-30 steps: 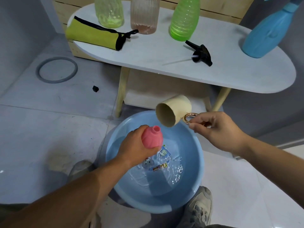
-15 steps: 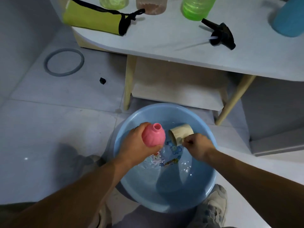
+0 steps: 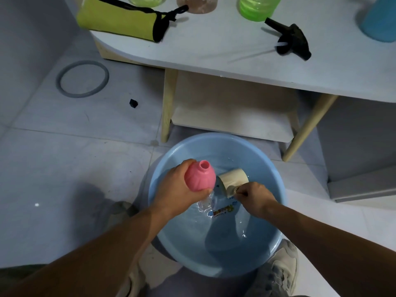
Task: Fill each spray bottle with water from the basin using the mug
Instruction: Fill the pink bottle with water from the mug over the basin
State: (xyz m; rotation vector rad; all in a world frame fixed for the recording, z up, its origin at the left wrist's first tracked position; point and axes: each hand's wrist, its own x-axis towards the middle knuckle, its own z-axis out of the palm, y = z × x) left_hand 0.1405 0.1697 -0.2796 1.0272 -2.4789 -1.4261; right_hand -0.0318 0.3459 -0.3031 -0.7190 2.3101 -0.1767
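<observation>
Mug (image 3: 233,181) tipped on its side low inside the blue basin (image 3: 216,138), at the water; mouth faces the pink spray bottle (image 3: 200,177). Right hand (image 3: 254,197) curled tight, pinching the mug's handle. Left hand (image 3: 177,189) wrapped round the pink spray bottle, held over the basin, open neck up. Black spray head (image 3: 289,39) lies on the desk (image 3: 214,52).

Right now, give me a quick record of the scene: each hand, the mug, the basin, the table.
Left hand: grips pink bottle, uncapped, over the basin
Right hand: holds mug by its handle
Mug: tipped on its side, low in the basin
Basin: blue, on the floor, holds water
Table: green bottle, blue bottle, black spray head, yellow-green pouch
</observation>
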